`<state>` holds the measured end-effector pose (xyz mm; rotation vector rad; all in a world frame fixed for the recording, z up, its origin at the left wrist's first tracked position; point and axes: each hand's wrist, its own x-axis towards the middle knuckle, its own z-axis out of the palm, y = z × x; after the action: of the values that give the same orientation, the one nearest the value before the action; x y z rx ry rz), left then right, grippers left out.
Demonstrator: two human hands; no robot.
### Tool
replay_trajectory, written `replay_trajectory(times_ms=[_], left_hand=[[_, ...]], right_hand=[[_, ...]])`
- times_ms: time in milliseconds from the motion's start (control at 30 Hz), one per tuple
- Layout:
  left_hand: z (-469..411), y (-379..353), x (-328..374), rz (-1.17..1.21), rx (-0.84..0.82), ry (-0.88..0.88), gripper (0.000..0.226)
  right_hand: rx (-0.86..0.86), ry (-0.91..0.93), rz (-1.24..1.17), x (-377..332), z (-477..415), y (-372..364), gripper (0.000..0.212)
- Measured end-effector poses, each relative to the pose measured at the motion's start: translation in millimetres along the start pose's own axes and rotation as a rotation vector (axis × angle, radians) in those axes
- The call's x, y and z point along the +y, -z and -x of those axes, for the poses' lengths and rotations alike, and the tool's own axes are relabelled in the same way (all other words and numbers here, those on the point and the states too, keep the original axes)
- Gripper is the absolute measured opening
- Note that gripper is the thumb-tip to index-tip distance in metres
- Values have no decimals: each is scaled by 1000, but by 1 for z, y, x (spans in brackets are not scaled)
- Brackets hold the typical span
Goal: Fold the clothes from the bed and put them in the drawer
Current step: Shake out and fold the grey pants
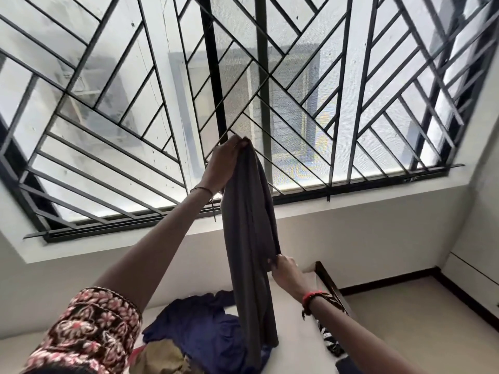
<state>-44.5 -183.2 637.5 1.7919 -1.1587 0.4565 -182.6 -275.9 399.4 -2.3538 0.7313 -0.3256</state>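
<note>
Grey garment [249, 225] hangs vertical: left hand [221, 166] pinches top far up, right hand [286, 271] grips mid edge, nearer bed [294, 344].

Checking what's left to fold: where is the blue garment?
Head view, bottom centre: the blue garment lies crumpled on the bed, left of and behind the lower end of the hanging grey cloth.

The lower end of my garment [251, 238] sinks into the blue cloth [194, 327], so I cannot tell where it stops. It also covers part of that cloth. The bottom edge cuts off the tan cloth [162, 357]. My right forearm [351, 327] hides part of a black-and-white cloth [328, 341]. The fingertips of my right hand [286, 271] disappear behind the garment's edge.
</note>
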Motion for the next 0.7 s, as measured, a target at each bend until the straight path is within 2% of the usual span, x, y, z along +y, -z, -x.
replay_trajectory(times_ms=[167,400,600,700], left_hand=[[6,11,-16,-46,18,32,16],[23,27,-62,-127,24,129,16],[44,33,-85,-173,28,202,16],[51,38,-95,-187,27,243,19]], right_hand=[[-111,62,78,18,-16,16,31],[-278,132,230,37,-23,78,32],[-420,278,243,42,-27,130,23],[-442,338,158,45,-36,153,17]])
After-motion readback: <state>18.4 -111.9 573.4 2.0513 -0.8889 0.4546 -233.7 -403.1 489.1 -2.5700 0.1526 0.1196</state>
